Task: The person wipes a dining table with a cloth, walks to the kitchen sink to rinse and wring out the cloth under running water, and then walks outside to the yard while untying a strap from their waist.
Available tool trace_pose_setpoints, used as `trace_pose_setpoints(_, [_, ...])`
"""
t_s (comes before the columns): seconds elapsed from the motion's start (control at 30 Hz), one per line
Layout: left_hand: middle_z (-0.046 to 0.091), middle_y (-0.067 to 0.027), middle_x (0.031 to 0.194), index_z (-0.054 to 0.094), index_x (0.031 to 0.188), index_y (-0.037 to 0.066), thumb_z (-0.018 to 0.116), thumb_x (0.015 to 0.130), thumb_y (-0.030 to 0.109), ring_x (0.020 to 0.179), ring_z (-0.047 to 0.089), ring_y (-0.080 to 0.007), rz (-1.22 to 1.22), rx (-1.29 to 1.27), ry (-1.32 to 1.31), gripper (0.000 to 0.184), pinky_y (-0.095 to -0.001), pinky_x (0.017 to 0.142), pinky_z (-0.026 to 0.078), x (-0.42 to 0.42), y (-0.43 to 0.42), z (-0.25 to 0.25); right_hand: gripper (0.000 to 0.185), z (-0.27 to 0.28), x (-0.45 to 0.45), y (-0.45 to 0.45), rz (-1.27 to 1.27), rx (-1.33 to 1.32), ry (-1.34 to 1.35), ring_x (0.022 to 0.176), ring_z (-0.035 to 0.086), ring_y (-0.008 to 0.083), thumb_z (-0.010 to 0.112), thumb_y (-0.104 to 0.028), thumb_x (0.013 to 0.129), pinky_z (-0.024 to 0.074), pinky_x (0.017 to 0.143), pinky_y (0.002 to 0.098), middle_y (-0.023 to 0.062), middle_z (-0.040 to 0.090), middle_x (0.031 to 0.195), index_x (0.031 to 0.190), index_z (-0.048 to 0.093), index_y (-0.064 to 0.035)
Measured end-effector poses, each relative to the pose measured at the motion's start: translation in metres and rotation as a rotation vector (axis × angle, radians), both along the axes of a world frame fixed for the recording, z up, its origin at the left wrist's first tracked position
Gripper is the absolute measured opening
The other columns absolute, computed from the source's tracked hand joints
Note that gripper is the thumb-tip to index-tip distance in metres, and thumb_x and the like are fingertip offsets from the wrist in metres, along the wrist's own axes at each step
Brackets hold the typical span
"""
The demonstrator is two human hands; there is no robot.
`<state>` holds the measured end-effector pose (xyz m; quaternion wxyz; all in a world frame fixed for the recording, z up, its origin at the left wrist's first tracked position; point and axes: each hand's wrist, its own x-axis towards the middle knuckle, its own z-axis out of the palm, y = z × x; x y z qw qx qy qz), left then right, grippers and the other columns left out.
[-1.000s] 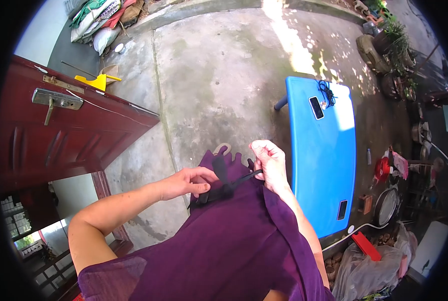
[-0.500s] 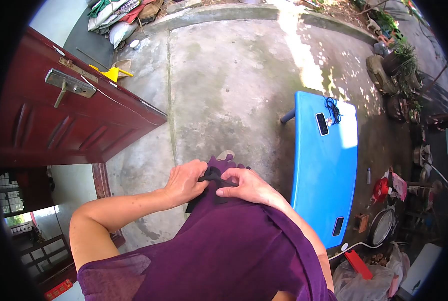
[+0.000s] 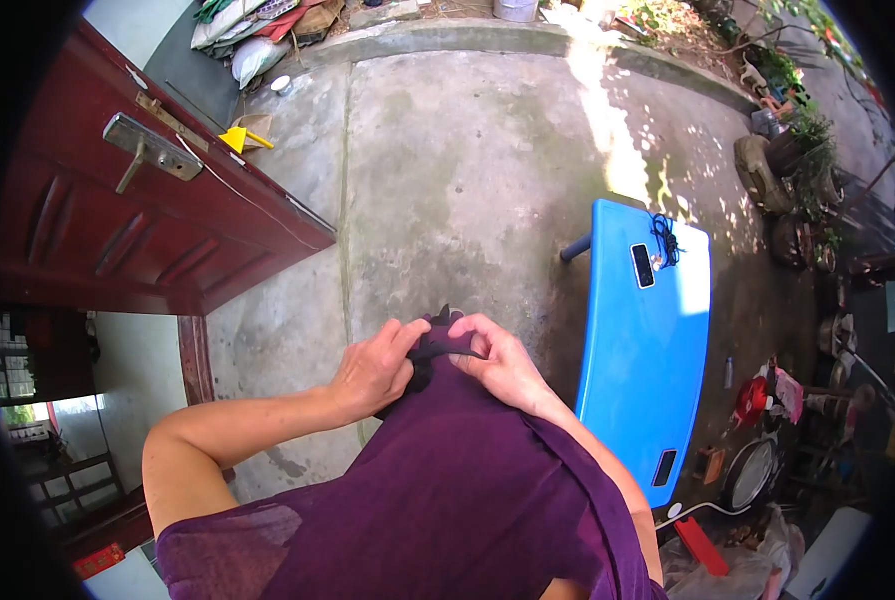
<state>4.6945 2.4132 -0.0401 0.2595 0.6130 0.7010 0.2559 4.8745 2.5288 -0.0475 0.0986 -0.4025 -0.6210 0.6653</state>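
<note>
Just in front of my body, both hands are at a black cloth strip (image 3: pixel 439 349) over the purple fabric. My left hand (image 3: pixel 375 367) is closed, its fingers curled on the strip's left part. On the other side, my right hand (image 3: pixel 500 366) pinches the strip's right part between thumb and fingers. The strip runs across the narrow span between the hands. Below them hangs the loose purple top (image 3: pixel 417 470) that I wear. What the curled left fingertips do is partly hidden.
To the right stands a blue table (image 3: pixel 642 350) with a phone (image 3: pixel 643 266), a dark cable (image 3: pixel 666 240) and another dark device (image 3: pixel 664 467). An open red door (image 3: pixel 157 200) is at the left. Beyond lies concrete floor (image 3: pixel 457 150); potted plants (image 3: pixel 807 150) line the right.
My right hand has moved slightly up and right, drawing the black strip out more between the hands. Its fingers are raised. The view has shifted slightly.
</note>
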Motion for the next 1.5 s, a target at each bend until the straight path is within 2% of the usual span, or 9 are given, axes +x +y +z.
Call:
trace_pose_setpoints(0.17, [0.056,-0.0132,0.092,0.060,0.091,0.003,0.057,0.076,0.008,0.074,0.058,-0.0284,-0.241,0.046,0.167,0.016,-0.0370,0.062,0.047,-0.018,0.008,0.005,0.014,-0.006,0.001,-0.002,0.057,0.020,-0.011,0.057,0.039,0.0028,0.061,0.000,0.080,0.0313,0.052,0.0228,-0.0077,0.044,0.061,0.091,0.060,-0.0076])
trace_pose_setpoints(0.37, [0.062,0.0018,0.082,0.063,0.084,0.007,0.058,0.078,0.010,0.077,0.055,-0.0092,0.052,-0.811,-1.200,0.008,-0.0272,0.068,0.043,-0.046,0.012,-0.008,0.015,-0.018,0.000,-0.006,-0.002,-0.067,0.079,0.055,0.036,0.0017,0.060,0.003,0.081,0.0302,0.050,0.0212,-0.0082,0.046,0.064,0.093,0.060,-0.0066])
trace_pose_setpoints(0.47, [0.063,0.0049,0.083,0.067,0.094,0.007,0.059,0.086,0.016,0.078,0.058,-0.0065,0.041,-0.984,-1.366,0.014,-0.0222,0.070,0.045,-0.056,0.020,0.000,0.018,-0.010,0.000,-0.005,-0.026,-0.164,0.141,0.051,0.035,0.0013,0.058,0.004,0.083,0.0280,0.046,0.0205,-0.0073,0.047,0.066,0.097,0.059,-0.0063])
trace_pose_setpoints(0.6, [0.059,0.0099,0.089,0.065,0.100,0.015,0.057,0.094,0.044,0.074,0.048,-0.0023,-0.107,-0.992,-0.924,0.030,-0.0202,0.064,0.039,-0.062,0.018,-0.016,0.023,0.004,0.008,0.005,-0.273,-0.443,0.207,0.044,0.034,0.0012,0.054,0.005,0.085,0.0229,0.039,0.0199,-0.0053,0.047,0.065,0.105,0.055,-0.0049])
trace_pose_setpoints(0.87, [0.057,0.0075,0.082,0.064,0.101,0.011,0.058,0.095,0.030,0.068,0.046,-0.0024,0.019,-0.882,-1.326,0.020,-0.0191,0.058,0.036,-0.053,0.016,-0.007,0.023,0.005,0.011,0.008,-0.305,-0.402,0.158,0.043,0.033,0.0006,0.049,0.004,0.089,0.0214,0.038,0.0195,0.0003,0.053,0.077,0.110,0.052,-0.0039])
trace_pose_setpoints(1.07, [0.058,0.0056,0.080,0.060,0.100,0.009,0.061,0.094,0.027,0.061,0.048,-0.0041,0.394,-0.773,-1.279,0.018,-0.0216,0.056,0.040,-0.059,0.018,-0.035,0.016,0.000,0.003,0.004,0.391,-0.121,-0.125,0.078,0.058,0.0112,0.058,-0.015,0.092,0.0466,0.074,0.0279,0.0026,0.064,0.083,0.096,0.065,-0.0006])
trace_pose_setpoints(1.27, [0.065,0.0031,0.094,0.062,0.116,0.008,0.070,0.087,0.017,0.075,0.057,-0.0053,-0.212,-1.005,-0.916,0.031,-0.0225,0.067,0.046,-0.069,0.019,-0.043,0.015,-0.009,0.003,0.006,0.015,-0.355,0.074,0.070,0.051,0.0066,0.056,-0.013,0.093,0.0429,0.066,0.0242,-0.0025,0.060,0.077,0.098,0.066,-0.0029])
trace_pose_setpoints(1.37, [0.069,0.0011,0.092,0.066,0.108,0.003,0.072,0.085,0.014,0.081,0.060,-0.0075,-0.223,-0.951,-0.633,0.026,-0.0256,0.075,0.049,-0.057,0.022,-0.042,0.016,-0.036,0.001,0.002,0.019,-0.249,0.092,0.073,0.052,0.0071,0.056,-0.016,0.093,0.0426,0.067,0.0261,-0.0001,0.061,0.076,0.095,0.063,-0.0012])
trace_pose_setpoints(1.5, [0.068,0.0009,0.098,0.067,0.109,0.005,0.073,0.085,0.019,0.085,0.060,-0.0075,-0.122,-1.008,-0.730,0.029,-0.0247,0.078,0.049,-0.059,0.017,-0.036,0.014,-0.030,0.007,0.008,-0.003,-0.502,0.172,0.046,0.039,0.0056,0.055,-0.018,0.094,0.0295,0.039,0.0243,-0.0023,0.048,0.065,0.095,0.061,-0.0062])
